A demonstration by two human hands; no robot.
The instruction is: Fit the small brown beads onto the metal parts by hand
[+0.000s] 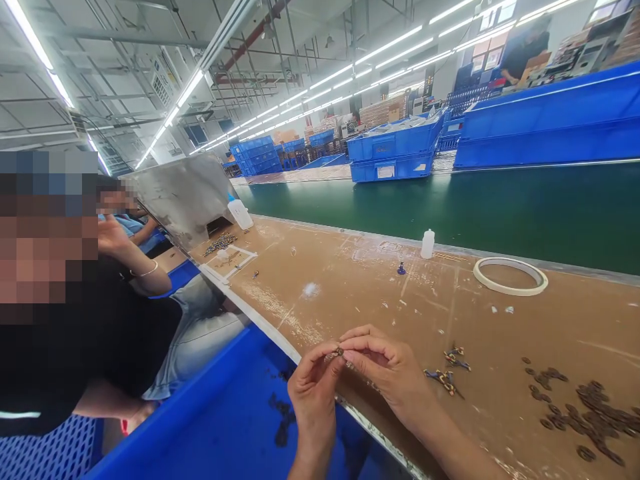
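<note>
Over the front edge of the brown workbench, my left hand and my right hand meet fingertip to fingertip. Both pinch one small dark metallic part; its exact kind is too small to make out. To the right of my right hand lie several small dark pieces with brass-coloured ends. Farther right, dark round discs are spread in a loose pile, some overlapping.
A roll of tape, a small white bottle and a blue piece stand toward the back. A larger bottle is at the far left. Below the edge is a blue bin; a person sits left.
</note>
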